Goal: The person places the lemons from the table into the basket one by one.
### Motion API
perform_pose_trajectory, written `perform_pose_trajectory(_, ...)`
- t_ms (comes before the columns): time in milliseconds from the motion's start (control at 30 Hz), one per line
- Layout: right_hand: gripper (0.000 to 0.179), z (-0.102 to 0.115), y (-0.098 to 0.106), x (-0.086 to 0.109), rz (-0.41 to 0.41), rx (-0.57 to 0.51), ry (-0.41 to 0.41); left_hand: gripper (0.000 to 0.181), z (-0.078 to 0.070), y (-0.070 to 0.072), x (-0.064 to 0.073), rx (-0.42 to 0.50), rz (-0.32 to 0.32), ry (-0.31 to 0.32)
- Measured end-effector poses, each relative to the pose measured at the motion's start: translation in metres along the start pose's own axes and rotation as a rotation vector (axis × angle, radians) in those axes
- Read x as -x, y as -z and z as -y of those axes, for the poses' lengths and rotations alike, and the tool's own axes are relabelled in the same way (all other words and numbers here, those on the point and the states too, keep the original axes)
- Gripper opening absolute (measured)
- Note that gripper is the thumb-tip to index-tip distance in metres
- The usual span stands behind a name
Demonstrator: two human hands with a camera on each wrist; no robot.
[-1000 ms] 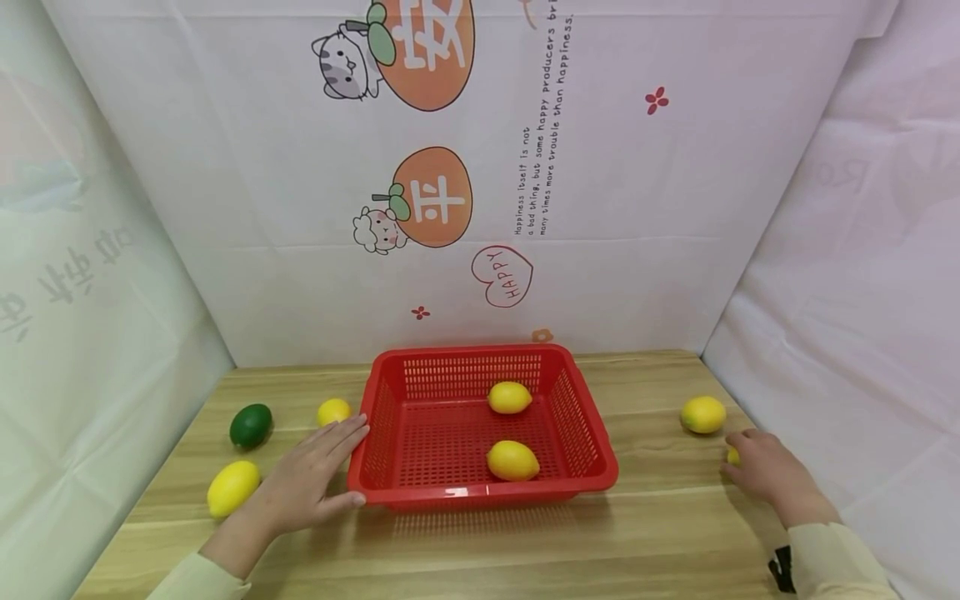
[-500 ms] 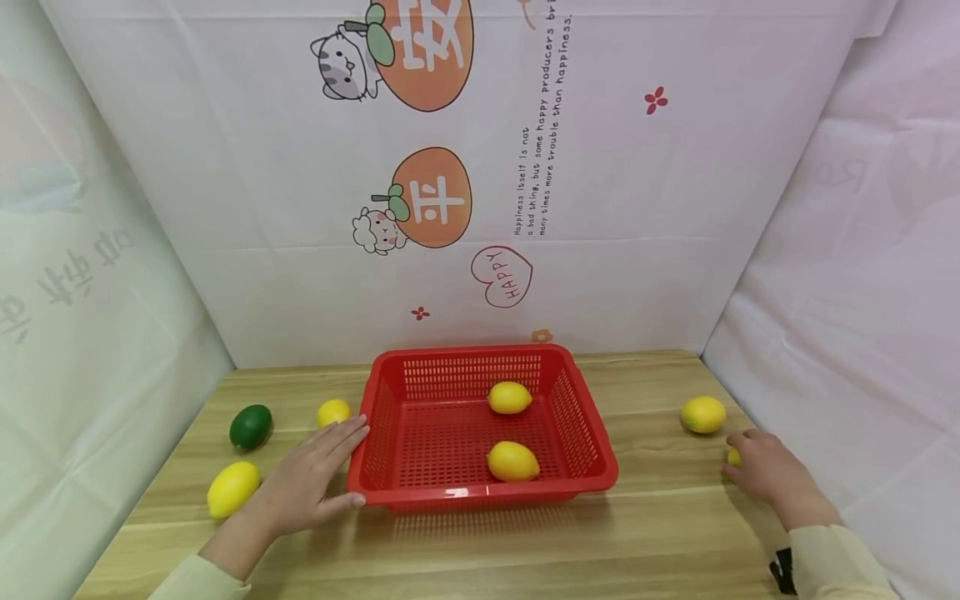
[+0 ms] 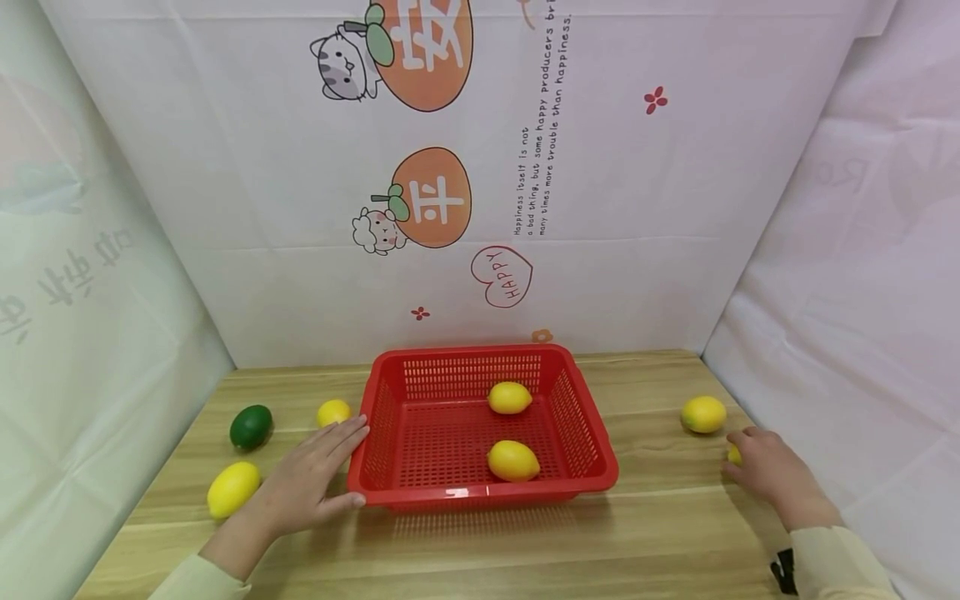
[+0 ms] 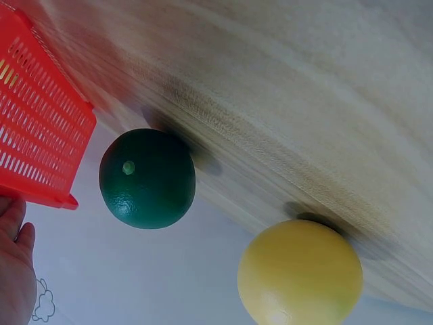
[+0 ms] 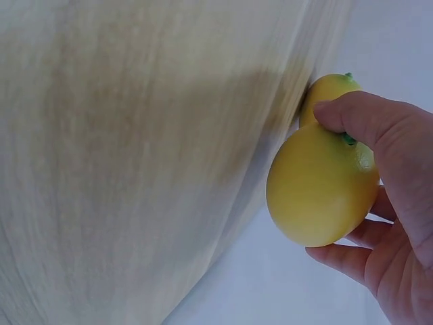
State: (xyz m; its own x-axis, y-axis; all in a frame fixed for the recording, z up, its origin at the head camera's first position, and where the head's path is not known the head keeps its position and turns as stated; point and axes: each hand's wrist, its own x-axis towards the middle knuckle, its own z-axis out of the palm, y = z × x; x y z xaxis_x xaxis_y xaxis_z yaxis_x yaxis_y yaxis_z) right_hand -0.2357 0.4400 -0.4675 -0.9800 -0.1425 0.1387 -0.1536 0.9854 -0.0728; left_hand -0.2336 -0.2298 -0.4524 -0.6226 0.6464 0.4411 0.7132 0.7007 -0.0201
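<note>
My left hand [image 3: 303, 482] rests against the left rim of a red plastic basket [image 3: 480, 493], its fingers extended along the edge and the thumb at the near corner. Inside the basket lie two lemons, one toward the back [image 3: 509, 397] and one toward the front [image 3: 513, 461]. Far to the right, my right hand [image 3: 776, 479] grips a lemon; in the head view it is mostly hidden. The right wrist view shows this lemon [image 5: 321, 189] between thumb and fingers, close over the wooden table. Another lemon [image 3: 703, 414] sits just beyond that hand.
Left of the basket, a dark green egg-shaped fruit [image 3: 251, 426], a large lemon [image 3: 234, 490] and a partly covered yellow fruit [image 3: 333, 412] lie on the wooden table [image 3: 645, 542]. White printed cloth [image 3: 600, 275] walls the back and both sides.
</note>
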Motion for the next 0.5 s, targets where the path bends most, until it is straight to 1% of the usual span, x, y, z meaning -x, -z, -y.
perform_pose_trajectory(233, 0.046, 0.003, 0.005, 0.001, -0.052, 0.022, 0.021, 0.086, 0.000, -0.001, 0.000, -0.005, -0.006, -0.005)
perform_pose_trajectory(500, 0.045, 0.006, 0.016, 0.002, -0.119, 0.027, 0.042, 0.086, 0.000, 0.000, 0.000, -0.001, -0.001, -0.003)
